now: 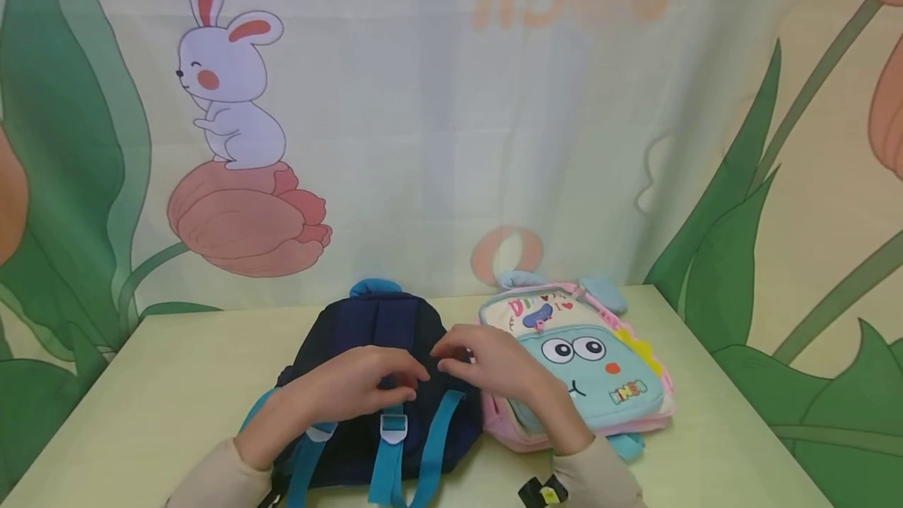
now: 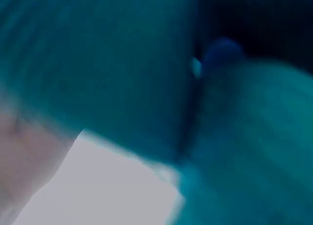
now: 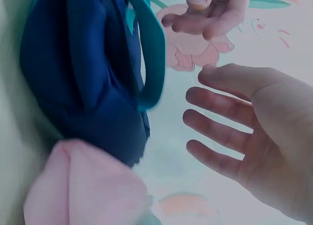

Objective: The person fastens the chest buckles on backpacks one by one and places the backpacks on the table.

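Observation:
A navy backpack (image 1: 402, 328) lies on the table with its teal straps (image 1: 440, 437) and a white buckle (image 1: 393, 427) facing up. Above it hovers my left hand (image 1: 367, 379), fingers loosely bent and holding nothing. My right hand (image 1: 487, 359) hangs over the backpack's right side, its relaxed fingers toward the left hand. In the right wrist view the right hand (image 3: 259, 127) has its fingers spread and apart from the bag, with the left hand (image 3: 220, 12) beyond. Blurred teal strap (image 2: 98, 78) fills much of the left wrist view.
Right beside the navy bag lies a pink and light-blue children's backpack (image 1: 600, 382) with a cartoon face. Both sit on a pale yellow table (image 1: 176, 390). Behind the table hangs a printed curtain (image 1: 395, 139) with a rabbit and tulips.

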Demonstrator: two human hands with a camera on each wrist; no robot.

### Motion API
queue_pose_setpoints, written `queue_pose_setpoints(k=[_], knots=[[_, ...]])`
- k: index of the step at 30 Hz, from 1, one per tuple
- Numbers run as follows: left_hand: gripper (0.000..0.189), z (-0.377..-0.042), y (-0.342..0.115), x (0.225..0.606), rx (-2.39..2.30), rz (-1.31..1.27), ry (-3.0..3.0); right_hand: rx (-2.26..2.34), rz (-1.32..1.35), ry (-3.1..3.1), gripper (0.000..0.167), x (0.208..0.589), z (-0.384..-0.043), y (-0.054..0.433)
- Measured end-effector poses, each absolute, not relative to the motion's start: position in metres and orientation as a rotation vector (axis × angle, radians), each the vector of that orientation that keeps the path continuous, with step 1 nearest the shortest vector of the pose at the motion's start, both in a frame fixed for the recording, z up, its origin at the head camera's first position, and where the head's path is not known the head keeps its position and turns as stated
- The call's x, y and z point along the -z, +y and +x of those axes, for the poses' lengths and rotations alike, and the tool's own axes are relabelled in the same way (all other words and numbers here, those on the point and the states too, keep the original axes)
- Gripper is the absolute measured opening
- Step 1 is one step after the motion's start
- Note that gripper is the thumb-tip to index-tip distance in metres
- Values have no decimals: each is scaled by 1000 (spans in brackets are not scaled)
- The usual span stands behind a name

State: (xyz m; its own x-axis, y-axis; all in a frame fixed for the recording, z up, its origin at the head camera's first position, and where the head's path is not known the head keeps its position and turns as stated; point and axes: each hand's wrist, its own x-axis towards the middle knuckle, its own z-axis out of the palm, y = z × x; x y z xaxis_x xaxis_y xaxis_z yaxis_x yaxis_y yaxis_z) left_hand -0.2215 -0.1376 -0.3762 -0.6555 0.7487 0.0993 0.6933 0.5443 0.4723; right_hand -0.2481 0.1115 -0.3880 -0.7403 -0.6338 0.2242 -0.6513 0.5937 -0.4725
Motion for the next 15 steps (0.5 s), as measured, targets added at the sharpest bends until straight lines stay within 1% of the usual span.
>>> queue_pose_setpoints(k=[6,15], knots=[[27,-222,-126,377,-685,1183,2663,-903,1057,-2792,18,387,-247,131],[28,-219,-103,369,-776,1109,2655,-877,1002,-2804,18,386,-249,153]])
